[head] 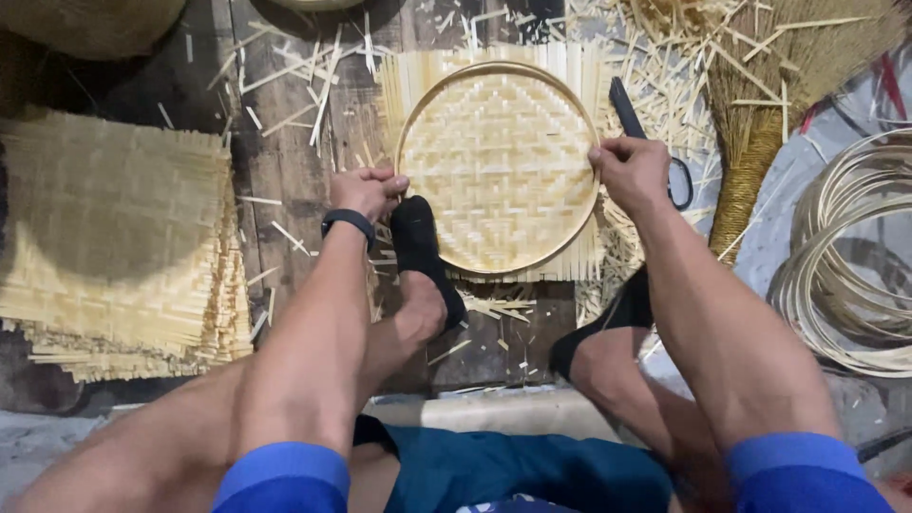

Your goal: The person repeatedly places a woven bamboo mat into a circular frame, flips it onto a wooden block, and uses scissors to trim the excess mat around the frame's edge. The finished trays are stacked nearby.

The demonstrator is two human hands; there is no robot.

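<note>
- Nearest the camera are blue sleeves and dark teal shorts [513, 470], with both bare forearms reaching forward over bent legs.
- The left hand [369, 193], a black wristband [348, 220] on its wrist, has its fingers curled down at the left edge of the round hoop [425, 104]; it pinches the rim there, half closed, not a fist.
- The right hand [632, 171] grips the hoop's right edge, thumb on top and fingers folded around the rim.
- The hoop lies flat on a square woven bamboo mat [499, 157], whose loose strip ends stick out past the ring on all sides; both rest on the dark wooden floor [285, 161], straight ahead between the hands.
- A foot in a black sock [418, 242] presses on the mat's lower left edge; the other socked foot is near the lower right.
- Black scissors [646, 142] lie just beyond the right hand.
- A stack of woven mats [114, 237] sits to the left, coiled hoops [845, 256] to the right, a straw broom [760, 114] beyond them.
- Bamboo offcuts litter the floor.
</note>
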